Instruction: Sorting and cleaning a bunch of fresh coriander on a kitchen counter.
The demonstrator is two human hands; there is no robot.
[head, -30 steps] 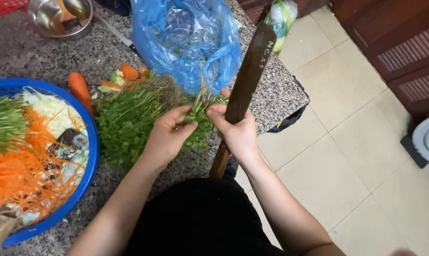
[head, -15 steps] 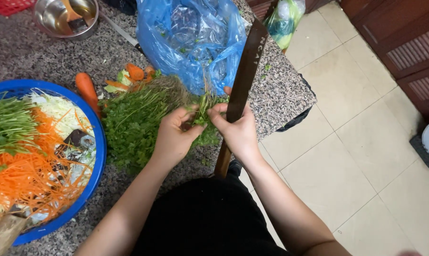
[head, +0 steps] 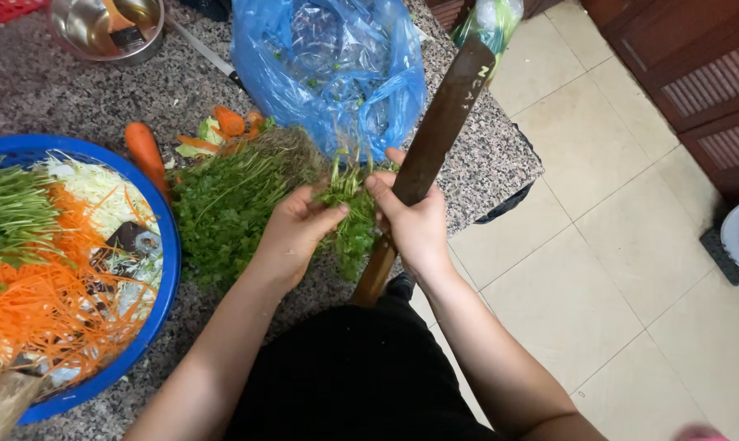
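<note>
Both my hands work a small bunch of green herbs (head: 349, 216) at the near edge of a speckled stone counter (head: 59, 90). My left hand (head: 292, 233) pinches the stems from the left. My right hand (head: 414, 220) grips the same bunch from the right, close against a long brown wooden stick (head: 435, 143) that leans on the counter edge. A larger pile of leafy herbs with roots (head: 226, 208) lies just left of my hands.
A blue basket (head: 161, 261) of shredded carrot, cabbage and greens sits at the left. Whole carrots (head: 145, 151) and peelings lie behind the herbs. A blue plastic bag (head: 328, 69) and a steel bowl (head: 108, 28) stand further back. Tiled floor (head: 598, 245) lies to the right.
My hands have stayed on the herb bunch with small finger movements. The view has shifted slightly, so the counter things sit a little lower in the frame.
</note>
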